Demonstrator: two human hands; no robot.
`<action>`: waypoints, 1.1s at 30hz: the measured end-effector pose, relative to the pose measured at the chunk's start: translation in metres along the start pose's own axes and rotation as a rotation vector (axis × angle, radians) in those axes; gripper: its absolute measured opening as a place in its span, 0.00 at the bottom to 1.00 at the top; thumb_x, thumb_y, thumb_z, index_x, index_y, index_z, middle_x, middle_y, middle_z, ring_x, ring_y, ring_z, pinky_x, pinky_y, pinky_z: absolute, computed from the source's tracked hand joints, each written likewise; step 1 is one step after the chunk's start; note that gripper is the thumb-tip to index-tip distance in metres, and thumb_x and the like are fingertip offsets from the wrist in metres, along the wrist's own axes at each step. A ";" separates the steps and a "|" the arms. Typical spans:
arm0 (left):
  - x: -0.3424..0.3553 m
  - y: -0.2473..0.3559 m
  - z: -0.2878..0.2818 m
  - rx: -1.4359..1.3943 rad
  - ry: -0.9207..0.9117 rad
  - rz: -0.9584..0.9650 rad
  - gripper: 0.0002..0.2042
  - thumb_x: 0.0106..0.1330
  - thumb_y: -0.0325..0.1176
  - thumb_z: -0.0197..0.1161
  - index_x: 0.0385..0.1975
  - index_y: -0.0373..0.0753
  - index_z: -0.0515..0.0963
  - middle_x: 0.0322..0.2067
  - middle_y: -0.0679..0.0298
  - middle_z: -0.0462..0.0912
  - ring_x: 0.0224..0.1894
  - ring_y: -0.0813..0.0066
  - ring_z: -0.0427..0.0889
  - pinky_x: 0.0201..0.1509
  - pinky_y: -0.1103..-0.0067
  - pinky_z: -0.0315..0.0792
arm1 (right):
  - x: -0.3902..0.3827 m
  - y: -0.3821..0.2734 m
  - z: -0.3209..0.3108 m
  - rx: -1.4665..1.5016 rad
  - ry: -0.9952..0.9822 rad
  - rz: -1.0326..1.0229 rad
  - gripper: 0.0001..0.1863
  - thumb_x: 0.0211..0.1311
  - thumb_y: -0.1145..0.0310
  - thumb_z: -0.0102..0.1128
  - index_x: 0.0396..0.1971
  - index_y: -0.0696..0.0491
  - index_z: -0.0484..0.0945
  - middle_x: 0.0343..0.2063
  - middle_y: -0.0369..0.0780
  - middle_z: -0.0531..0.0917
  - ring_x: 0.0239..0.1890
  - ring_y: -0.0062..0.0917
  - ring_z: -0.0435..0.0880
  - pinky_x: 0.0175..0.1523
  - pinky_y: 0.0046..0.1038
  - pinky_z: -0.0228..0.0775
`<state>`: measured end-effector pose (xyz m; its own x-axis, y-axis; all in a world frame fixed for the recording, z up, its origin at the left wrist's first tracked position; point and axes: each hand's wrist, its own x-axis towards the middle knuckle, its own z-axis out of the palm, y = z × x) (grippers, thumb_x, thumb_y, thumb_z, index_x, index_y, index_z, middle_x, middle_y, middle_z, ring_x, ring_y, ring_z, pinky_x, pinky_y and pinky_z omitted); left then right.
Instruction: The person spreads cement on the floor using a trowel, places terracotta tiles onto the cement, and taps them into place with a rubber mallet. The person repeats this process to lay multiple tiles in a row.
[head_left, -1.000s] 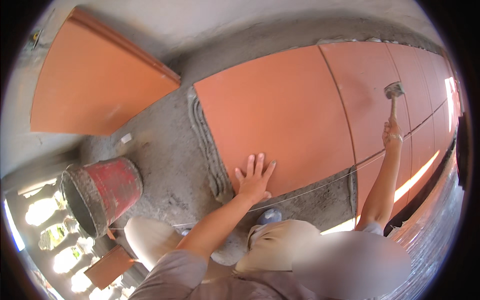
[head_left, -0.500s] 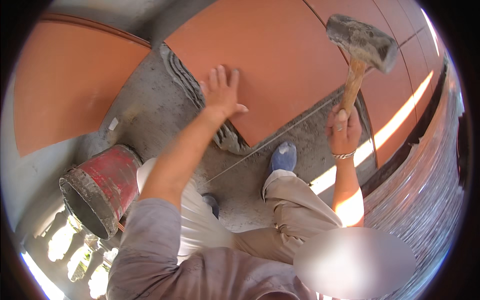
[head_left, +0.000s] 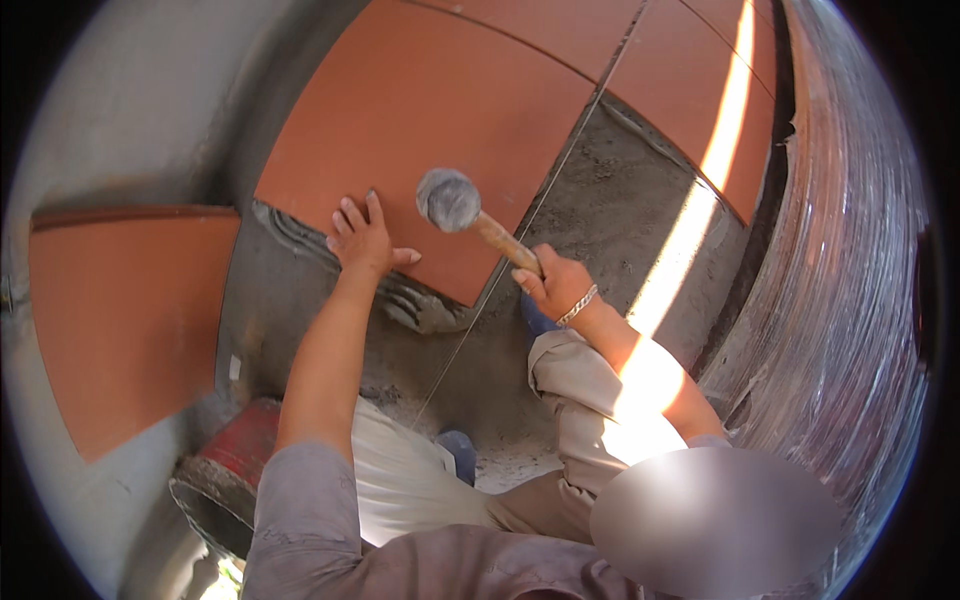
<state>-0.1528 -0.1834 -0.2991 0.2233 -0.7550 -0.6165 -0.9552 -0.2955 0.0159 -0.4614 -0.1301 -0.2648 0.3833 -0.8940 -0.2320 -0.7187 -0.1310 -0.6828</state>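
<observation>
My left hand rests with spread fingers on the near-left edge of a large terracotta tile, which lies on grey mortar bulging from under that edge. In my right hand, with a chain bracelet at its wrist, is the wooden handle of a grey-headed mallet; the head is over the tile, near its lower edge, and whether it touches cannot be told. A thin string runs along the tile's right edge.
More laid tiles continue at the top right. Loose tiles lean at the left wall, above a dirty red bucket. Plastic-wrapped material fills the right side. Two blue shoes, the far one partly hidden, are below me.
The mallet has moved from over the tiles at the right to over the tile beside my left hand, which stays on it. The view has turned, shifting the scene.
</observation>
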 end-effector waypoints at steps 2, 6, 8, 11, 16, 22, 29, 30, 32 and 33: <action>0.000 0.001 -0.002 0.014 -0.003 0.001 0.66 0.41 0.58 0.79 0.75 0.47 0.37 0.74 0.41 0.35 0.76 0.40 0.38 0.71 0.43 0.43 | 0.001 -0.001 0.004 -0.082 -0.096 0.165 0.22 0.70 0.47 0.50 0.38 0.55 0.70 0.25 0.52 0.83 0.31 0.52 0.83 0.37 0.49 0.73; 0.000 0.004 -0.005 0.017 -0.020 -0.007 0.66 0.41 0.57 0.79 0.75 0.45 0.37 0.74 0.40 0.35 0.75 0.38 0.39 0.72 0.45 0.45 | 0.001 0.010 0.006 -0.160 -0.169 0.314 0.23 0.70 0.47 0.48 0.38 0.56 0.70 0.27 0.51 0.84 0.33 0.50 0.83 0.39 0.48 0.74; -0.001 0.004 -0.005 0.031 -0.025 -0.004 0.66 0.41 0.57 0.79 0.75 0.45 0.37 0.74 0.40 0.35 0.75 0.38 0.39 0.72 0.46 0.45 | -0.001 0.014 0.005 -0.088 -0.143 0.269 0.24 0.71 0.46 0.47 0.39 0.56 0.70 0.27 0.51 0.84 0.33 0.50 0.83 0.40 0.47 0.75; -0.001 0.004 -0.003 0.040 -0.015 -0.004 0.66 0.41 0.57 0.80 0.75 0.45 0.37 0.74 0.40 0.34 0.75 0.37 0.39 0.72 0.46 0.46 | -0.003 0.018 0.003 -0.079 -0.133 0.254 0.25 0.71 0.45 0.47 0.39 0.56 0.70 0.27 0.51 0.83 0.33 0.50 0.84 0.40 0.46 0.75; 0.002 0.004 0.001 0.051 -0.037 -0.023 0.67 0.40 0.57 0.80 0.75 0.45 0.36 0.74 0.39 0.34 0.75 0.37 0.39 0.72 0.46 0.47 | -0.004 0.018 0.000 -0.139 -0.157 0.338 0.25 0.71 0.45 0.46 0.39 0.56 0.70 0.27 0.51 0.84 0.33 0.49 0.84 0.40 0.46 0.75; 0.002 0.004 0.002 0.049 -0.022 -0.010 0.67 0.40 0.57 0.80 0.75 0.45 0.35 0.74 0.39 0.32 0.75 0.37 0.39 0.72 0.46 0.47 | -0.007 0.019 0.001 -0.105 -0.217 0.360 0.27 0.71 0.44 0.45 0.43 0.57 0.72 0.32 0.52 0.85 0.38 0.48 0.84 0.44 0.44 0.75; 0.000 0.007 -0.001 0.055 -0.033 -0.019 0.67 0.41 0.57 0.80 0.75 0.45 0.36 0.74 0.40 0.33 0.75 0.38 0.39 0.72 0.47 0.50 | -0.002 0.018 0.003 -0.097 -0.225 0.460 0.27 0.69 0.44 0.48 0.44 0.57 0.72 0.33 0.54 0.84 0.39 0.50 0.84 0.46 0.46 0.74; 0.000 0.007 -0.001 0.052 -0.039 -0.022 0.67 0.41 0.57 0.80 0.75 0.45 0.35 0.74 0.40 0.33 0.75 0.39 0.39 0.72 0.48 0.50 | -0.002 0.018 0.002 -0.107 -0.247 0.480 0.27 0.69 0.43 0.48 0.44 0.57 0.72 0.34 0.54 0.84 0.40 0.50 0.84 0.46 0.46 0.74; -0.001 0.008 -0.001 0.048 -0.048 -0.023 0.67 0.41 0.56 0.80 0.75 0.45 0.35 0.74 0.41 0.33 0.75 0.39 0.38 0.72 0.48 0.50 | -0.002 0.015 0.000 -0.094 -0.272 0.502 0.27 0.70 0.44 0.46 0.46 0.57 0.72 0.37 0.53 0.85 0.42 0.47 0.84 0.49 0.44 0.74; -0.001 0.008 -0.002 0.046 -0.049 -0.021 0.67 0.41 0.56 0.80 0.75 0.45 0.34 0.74 0.41 0.32 0.75 0.39 0.37 0.72 0.48 0.50 | -0.002 0.014 -0.002 -0.094 -0.287 0.514 0.27 0.71 0.44 0.46 0.47 0.57 0.73 0.38 0.52 0.85 0.44 0.46 0.84 0.50 0.43 0.74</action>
<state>-0.1598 -0.1860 -0.2972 0.2350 -0.7191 -0.6539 -0.9585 -0.2832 -0.0330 -0.4731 -0.1304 -0.2723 0.1045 -0.7025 -0.7039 -0.8970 0.2391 -0.3719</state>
